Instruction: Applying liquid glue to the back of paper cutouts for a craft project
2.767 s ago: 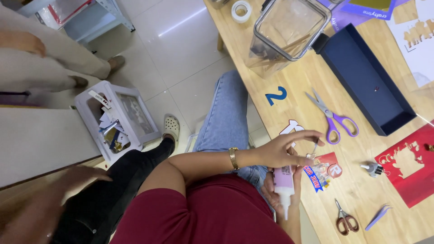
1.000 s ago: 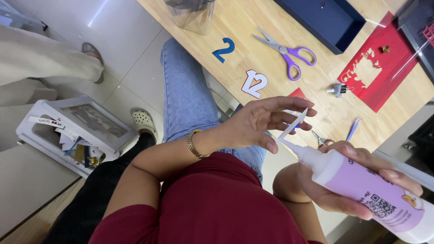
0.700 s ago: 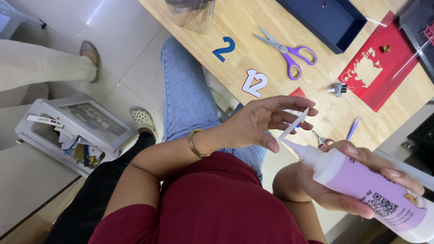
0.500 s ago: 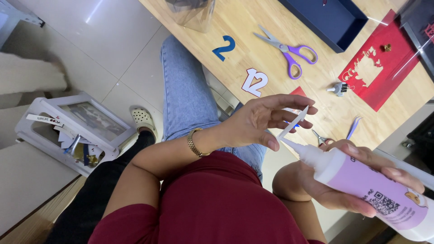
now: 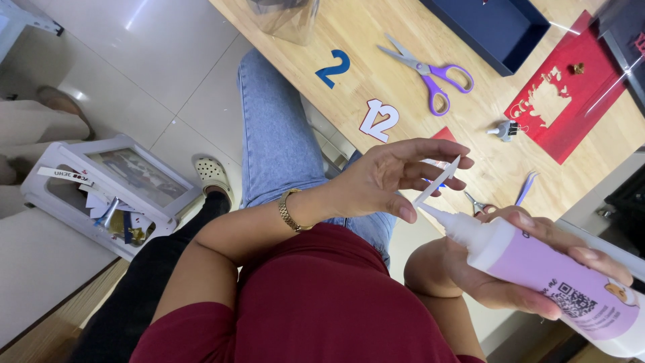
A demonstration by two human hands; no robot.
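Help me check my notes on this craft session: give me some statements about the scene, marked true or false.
1. The right hand grips a lilac glue bottle, its nozzle pointing at the paper piece. True.
2. The left hand pinches a small white paper piece. True.
3. The purple-handled scissors are in the left hand. False: they lie on the wooden table, untouched.
4. The blue paper numeral lies on the floor. False: it lies on the table, near the edge.
5. A gold bracelet sits on the left wrist. True.
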